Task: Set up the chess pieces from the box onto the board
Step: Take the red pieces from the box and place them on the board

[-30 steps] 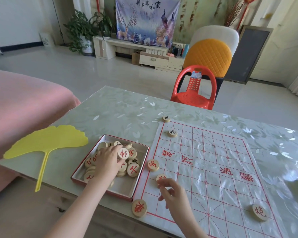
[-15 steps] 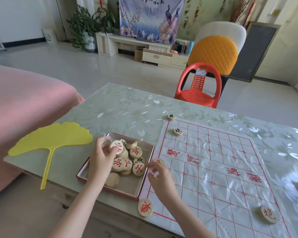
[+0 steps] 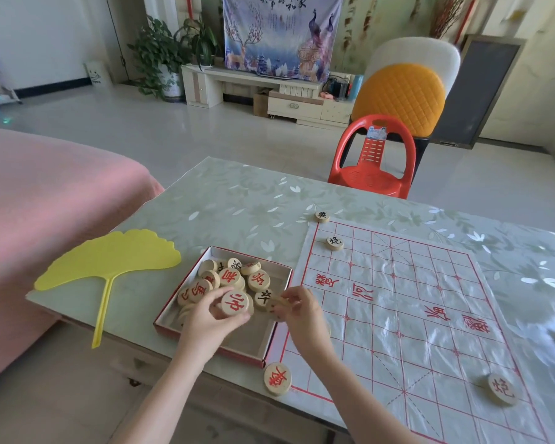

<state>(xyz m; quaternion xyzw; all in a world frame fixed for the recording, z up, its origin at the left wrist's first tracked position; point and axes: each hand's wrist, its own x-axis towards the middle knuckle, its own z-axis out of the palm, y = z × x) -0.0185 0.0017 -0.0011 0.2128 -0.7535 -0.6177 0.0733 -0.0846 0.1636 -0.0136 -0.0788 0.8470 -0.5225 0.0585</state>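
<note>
Now left hand [image 3: 205, 320] pinches red piece [image 3: 234, 303] above box [image 3: 237, 354]; right hand [image 3: 305, 318] pinches second piece [image 3: 277, 308] beside rim.

Head-worn wide view, forward and down — close over table [image 3: 237, 200], edges seemingly warped

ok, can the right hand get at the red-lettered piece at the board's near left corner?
Probably yes: the corner piece lies uncovered close beside the right hand, with nothing between them. But that hand is pinching a second piece, so it would have to set that down first.
</note>
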